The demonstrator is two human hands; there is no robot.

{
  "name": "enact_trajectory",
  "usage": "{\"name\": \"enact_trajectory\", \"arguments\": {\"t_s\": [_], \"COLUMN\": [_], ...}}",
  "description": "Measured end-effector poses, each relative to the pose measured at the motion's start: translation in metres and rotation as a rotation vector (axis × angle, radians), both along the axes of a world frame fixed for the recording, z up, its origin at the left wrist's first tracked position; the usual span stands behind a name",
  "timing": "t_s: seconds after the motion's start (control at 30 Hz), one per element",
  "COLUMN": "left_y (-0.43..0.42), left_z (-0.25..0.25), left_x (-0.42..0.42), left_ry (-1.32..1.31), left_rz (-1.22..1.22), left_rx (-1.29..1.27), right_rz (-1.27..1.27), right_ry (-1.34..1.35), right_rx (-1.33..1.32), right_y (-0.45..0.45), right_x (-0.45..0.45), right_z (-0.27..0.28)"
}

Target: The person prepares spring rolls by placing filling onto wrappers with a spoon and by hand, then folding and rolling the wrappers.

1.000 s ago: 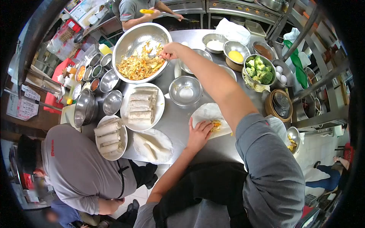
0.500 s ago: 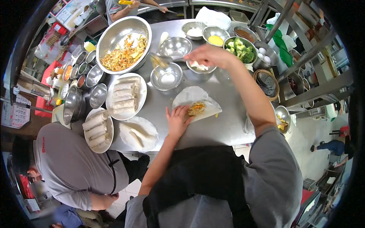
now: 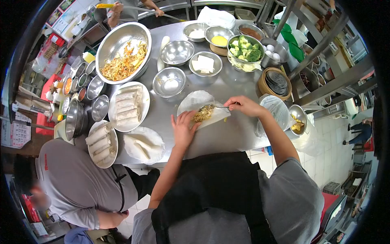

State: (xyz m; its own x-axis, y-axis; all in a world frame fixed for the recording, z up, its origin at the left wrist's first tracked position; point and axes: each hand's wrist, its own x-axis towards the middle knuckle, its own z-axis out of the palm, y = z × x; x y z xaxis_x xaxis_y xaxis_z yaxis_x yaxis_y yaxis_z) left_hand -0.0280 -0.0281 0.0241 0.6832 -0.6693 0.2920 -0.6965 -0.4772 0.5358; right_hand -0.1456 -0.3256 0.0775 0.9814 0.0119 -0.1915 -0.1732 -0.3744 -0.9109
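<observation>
A thin round wrapper (image 3: 194, 98) lies on the steel table, with a mound of shredded vegetable filling (image 3: 202, 116) on it. My right hand (image 3: 245, 106) is closed around the handle of a metal spoon (image 3: 219, 107), whose bowl touches the top of the filling. Spread and flat, my left hand (image 3: 185, 128) rests at the wrapper's left edge, fingertips beside the filling. To its left is a stack of wrappers (image 3: 152, 137), the top one partly folded. Finished rolls lie on a round white plate (image 3: 143, 106) and an oval white plate (image 3: 115, 156).
A big steel bowl (image 3: 106, 42) of shredded filling stands far left. Behind the wrapper are steel bowls, one holding white blocks (image 3: 203, 64), another broccoli (image 3: 245, 49). Eggs (image 3: 271, 53) and a bamboo steamer (image 3: 266, 87) stand right. A co-worker in grey (image 3: 81, 179) is at my left.
My right hand has come down from above the bowls to the wrapper, bringing the spoon onto the filling. The left hand stays beside the filling. The view has shifted slightly.
</observation>
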Motion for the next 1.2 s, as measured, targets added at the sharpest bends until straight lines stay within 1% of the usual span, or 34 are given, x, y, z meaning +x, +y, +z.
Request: {"name": "enact_trajectory", "arguments": {"t_s": [0.07,0.17,0.3,0.37,0.47,0.53,0.6,0.67,0.73,0.8,0.83,0.87,0.93,1.03,1.07,1.13,1.2], "left_y": [-0.002,-0.003,-0.004,-0.006,-0.013,-0.016,-0.019,-0.021,-0.021,-0.022,-0.023,-0.022,-0.020,-0.016,-0.015,-0.012,-0.008], "left_z": [0.002,0.001,0.000,0.003,-0.003,-0.004,-0.010,-0.009,-0.010,-0.013,-0.013,-0.015,-0.020,-0.023,-0.017,-0.014,-0.012], "left_x": [0.000,0.000,0.004,0.003,0.004,0.004,0.004,0.005,0.005,0.005,0.005,0.005,0.005,0.006,0.006,0.007,0.009], "left_ry": [-0.011,-0.017,0.007,0.036,0.019,0.016,-0.017,-0.013,-0.036,-0.084,-0.084,-0.081,-0.079,-0.072,-0.063,-0.049,-0.038], "left_rz": [-0.002,-0.018,-0.040,-0.058,-0.081,-0.069,-0.055,-0.051,-0.040,-0.032,-0.017,-0.003,0.012,0.020,0.020,0.022,0.022], "left_rx": [-0.023,-0.044,-0.024,-0.003,0.014,0.042,0.035,0.070,0.087,0.083,0.092,0.103,0.113,0.103,0.098,0.075,0.041], "right_rz": [-0.004,0.002,-0.065,-0.107,-0.121,-0.106,-0.106,-0.170,-0.185,-0.104,-0.063,-0.055,-0.041,-0.071,-0.028,0.246,0.378], "right_ry": [0.004,0.007,0.005,-0.033,-0.215,-0.348,-0.542,-0.592,-0.536,-0.471,-0.430,-0.472,-0.555,-0.696,-0.735,-0.317,-0.187], "right_rx": [0.045,-0.027,0.029,0.009,-0.005,-0.070,-0.172,-0.329,-0.524,-0.705,-0.795,-0.828,-0.894,-0.728,-0.581,-0.399,-0.372], "right_y": [0.001,0.001,-0.004,-0.007,0.012,0.041,0.069,0.112,0.143,0.163,0.165,0.161,0.158,0.138,0.123,0.085,0.057], "right_x": [-0.004,-0.008,-0.003,0.016,0.076,0.127,0.196,0.241,0.296,0.340,0.347,0.350,0.341,0.296,0.277,0.234,0.179], "right_z": [0.004,0.009,0.016,0.024,0.055,0.080,0.070,0.082,0.065,0.045,0.041,0.035,0.039,0.058,0.059,0.061,0.038]}}
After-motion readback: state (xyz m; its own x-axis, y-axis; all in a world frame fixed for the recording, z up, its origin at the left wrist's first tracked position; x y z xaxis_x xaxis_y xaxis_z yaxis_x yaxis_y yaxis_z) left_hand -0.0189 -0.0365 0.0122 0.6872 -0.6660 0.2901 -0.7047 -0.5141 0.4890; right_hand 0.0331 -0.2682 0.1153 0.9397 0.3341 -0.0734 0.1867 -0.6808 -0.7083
